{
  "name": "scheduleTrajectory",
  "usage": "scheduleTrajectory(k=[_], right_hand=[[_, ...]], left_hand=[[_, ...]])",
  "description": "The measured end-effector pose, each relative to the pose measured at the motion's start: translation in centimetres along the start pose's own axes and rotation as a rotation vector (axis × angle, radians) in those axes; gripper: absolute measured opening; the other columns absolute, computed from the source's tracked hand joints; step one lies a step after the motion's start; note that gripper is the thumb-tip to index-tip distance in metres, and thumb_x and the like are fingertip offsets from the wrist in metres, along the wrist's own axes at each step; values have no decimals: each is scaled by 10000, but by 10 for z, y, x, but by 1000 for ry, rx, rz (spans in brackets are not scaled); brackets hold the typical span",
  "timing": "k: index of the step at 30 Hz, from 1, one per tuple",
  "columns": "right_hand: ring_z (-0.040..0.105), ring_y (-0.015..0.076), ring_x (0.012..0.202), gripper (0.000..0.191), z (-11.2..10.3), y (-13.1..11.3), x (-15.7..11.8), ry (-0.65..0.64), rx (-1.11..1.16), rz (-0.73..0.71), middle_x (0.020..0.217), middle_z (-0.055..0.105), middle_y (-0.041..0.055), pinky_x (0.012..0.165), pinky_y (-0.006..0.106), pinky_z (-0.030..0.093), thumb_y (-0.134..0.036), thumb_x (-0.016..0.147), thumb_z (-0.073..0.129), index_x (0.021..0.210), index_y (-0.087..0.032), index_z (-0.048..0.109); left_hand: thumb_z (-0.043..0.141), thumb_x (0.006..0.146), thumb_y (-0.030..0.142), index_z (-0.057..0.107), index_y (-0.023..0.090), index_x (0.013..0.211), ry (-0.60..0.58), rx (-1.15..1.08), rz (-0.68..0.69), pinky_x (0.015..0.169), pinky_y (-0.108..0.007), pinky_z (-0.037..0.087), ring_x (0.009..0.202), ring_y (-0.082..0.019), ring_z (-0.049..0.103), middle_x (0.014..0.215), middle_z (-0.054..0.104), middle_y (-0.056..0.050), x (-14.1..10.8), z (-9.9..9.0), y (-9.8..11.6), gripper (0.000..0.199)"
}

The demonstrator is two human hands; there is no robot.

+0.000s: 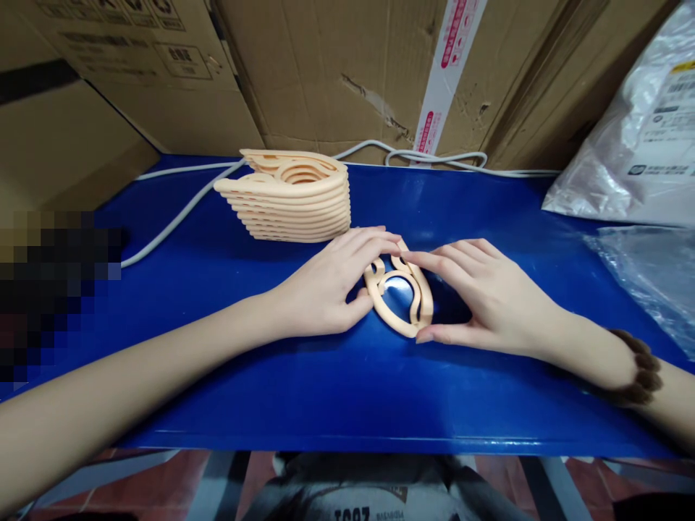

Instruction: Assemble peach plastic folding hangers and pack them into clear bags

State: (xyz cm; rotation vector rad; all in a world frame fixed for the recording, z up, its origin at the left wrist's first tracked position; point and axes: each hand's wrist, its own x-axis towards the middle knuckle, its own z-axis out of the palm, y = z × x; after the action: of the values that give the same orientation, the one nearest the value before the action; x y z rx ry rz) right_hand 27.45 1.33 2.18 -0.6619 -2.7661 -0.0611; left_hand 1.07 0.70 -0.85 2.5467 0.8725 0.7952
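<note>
A glossy blue counter carries a stack of looped, peach-colored pieces, one single matching piece in front, a white cable behind, and clear plastic and a white package at right.

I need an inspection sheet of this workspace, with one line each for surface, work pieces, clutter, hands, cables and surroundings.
Surface: blue tabletop, glossy, reflecting light.
Work pieces: one loose beige openwork piece between the hands; a stack of similar pieces behind, toward the left.
Clutter: labelled plastic package at right, clear plastic in front of it.
Hands: left hand and right hand both touch the loose piece; firmness of grip cannot be told.
Cables: white cable at left; more along the rear edge.
Surroundings: cardboard behind; reddish floor tiles below.
</note>
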Motion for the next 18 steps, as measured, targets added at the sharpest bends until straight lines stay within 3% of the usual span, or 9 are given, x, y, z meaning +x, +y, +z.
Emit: scheduleTrajectory(k=[4, 7, 9, 13, 15, 18], right_hand=[[552, 336, 1270, 912, 5, 5, -2, -60, 143, -18, 1422, 576, 195, 1026, 513, 441, -759, 880, 595, 1531, -142, 431], [403, 317, 1451, 783, 8, 7, -4, -128, 223, -64, 1572, 443, 192, 1143, 532, 362, -578, 977, 591, 1577, -141, 343], [352, 299, 1489, 693, 9, 7, -4, -140, 241, -67, 1596, 410, 189, 1176, 524, 330, -464, 1020, 554, 1580, -128, 324], [542, 334, 1289, 731, 7, 6, -2, -36, 200, 39, 1438, 561, 203, 1017, 497, 464, -602, 960, 602, 1497, -132, 444], [623, 319, 1093, 715, 4, 6, 0, 32, 192, 149, 1266, 652, 186, 896, 460, 499, -669, 942, 580, 1407, -129, 529], [630, 232, 819, 524, -5, 6, 3, 62, 328, 383, 973, 700, 91, 727, 352, 484, -640, 966, 554, 1156, -161, 652]], left_hand=[[586, 854, 244, 425, 162, 1433, -73, 12, -42, 1231, -602, 293, 1509, -338, 344, 1555, 459, -182, -3, 2, 0, 606], [659, 872, 381, 411, 147, 1460, -117, 41, -62, 1230, -619, 283, 1475, -361, 396, 1541, 478, -196, -2, 2, 2, 680], [687, 873, 457, 418, 119, 1459, -123, 57, -63, 1198, -595, 344, 1406, -363, 473, 1511, 504, -214, -1, 1, 4, 728], [710, 880, 471, 430, 89, 1459, -98, 95, -44, 1012, -463, 525, 1167, -311, 612, 1337, 619, -198, 1, -4, 5, 748], [721, 880, 443, 431, 74, 1458, -64, 125, 0, 989, -436, 533, 1134, -299, 617, 1302, 630, -192, 2, -6, 6, 744], [706, 905, 413, 444, 79, 1444, 32, 207, 82, 1068, -441, 488, 1231, -305, 580, 1365, 595, -197, 1, -9, 8, 686]])
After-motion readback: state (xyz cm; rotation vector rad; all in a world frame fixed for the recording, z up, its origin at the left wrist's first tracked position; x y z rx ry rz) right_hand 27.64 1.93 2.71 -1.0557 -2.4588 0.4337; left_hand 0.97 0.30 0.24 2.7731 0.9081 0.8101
